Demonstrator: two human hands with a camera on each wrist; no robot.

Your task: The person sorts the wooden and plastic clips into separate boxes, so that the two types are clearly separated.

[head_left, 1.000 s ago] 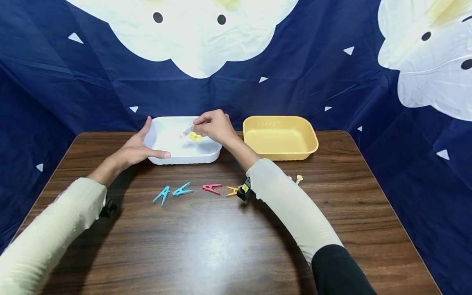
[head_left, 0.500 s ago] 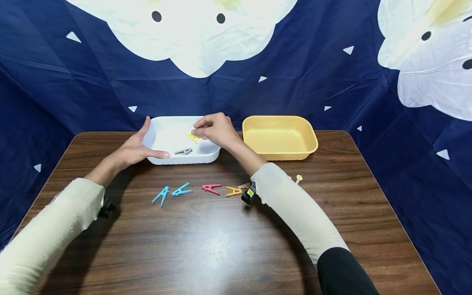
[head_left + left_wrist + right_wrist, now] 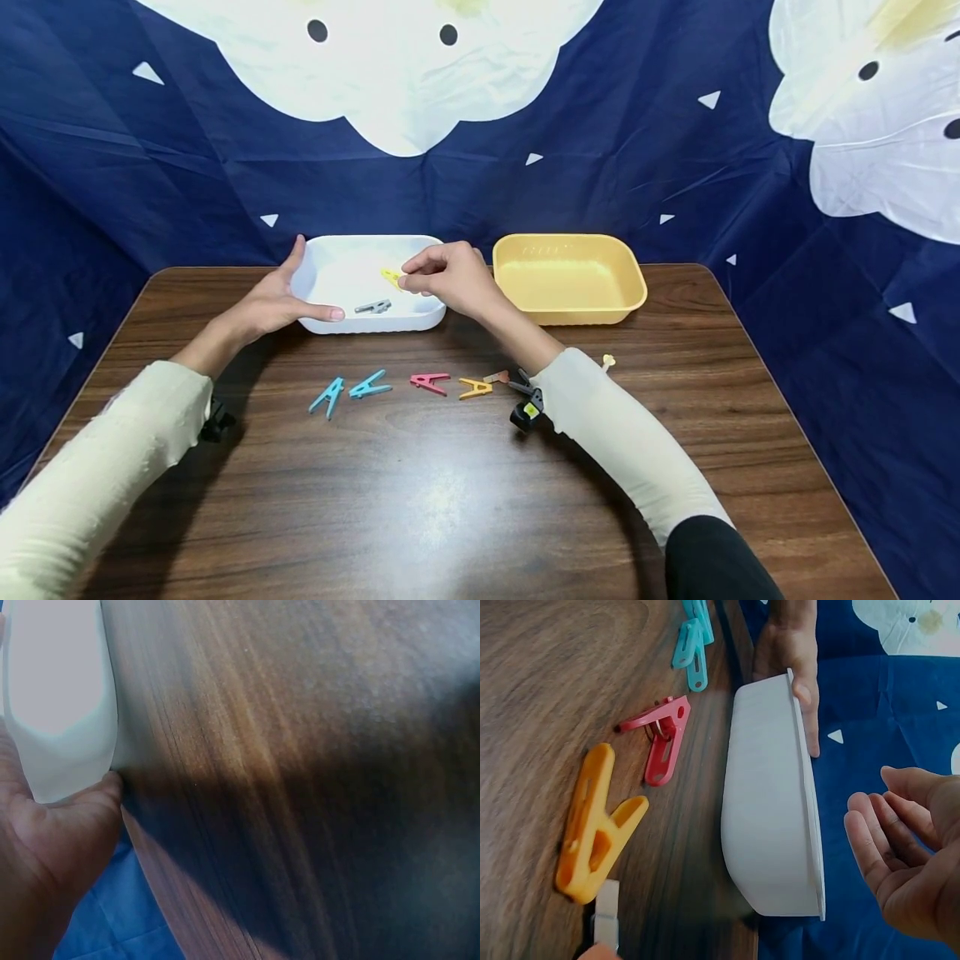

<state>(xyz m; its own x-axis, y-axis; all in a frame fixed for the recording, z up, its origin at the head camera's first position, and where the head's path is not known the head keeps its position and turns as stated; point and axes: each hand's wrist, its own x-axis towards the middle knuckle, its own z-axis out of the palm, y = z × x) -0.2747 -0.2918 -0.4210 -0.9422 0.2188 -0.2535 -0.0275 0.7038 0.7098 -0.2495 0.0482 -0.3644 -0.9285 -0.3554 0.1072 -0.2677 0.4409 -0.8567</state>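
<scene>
My left hand [image 3: 268, 307] holds the left end of a white plastic basin [image 3: 330, 326], thumb along the front and fingers at the far side. Its grip also shows in the left wrist view. Inside the basin lie a yellow clothespin [image 3: 390, 275] and a grey clothespin [image 3: 372, 307]. Over the basin's right side hovers my right hand [image 3: 456, 279], fingers loosely bent. In the right wrist view nothing is visible between them. On the table in front are two blue clothespins [image 3: 327, 397], a pink clothespin [image 3: 430, 382] and an orange clothespin [image 3: 476, 388].
A yellow basin [image 3: 570, 317] stands right of the white one. Near my right wrist lie a small wooden clothespin [image 3: 497, 377] and a dark clothespin [image 3: 520, 387], partly hidden. A pale yellow-topped piece [image 3: 608, 362] peeks out beyond the sleeve. A blue cloth [image 3: 480, 192] hangs behind the table.
The grey clothespin has dropped from my right hand into the white basin. That hand has since drawn right and slightly nearer, off the yellow clothespin. My left hand stays put.
</scene>
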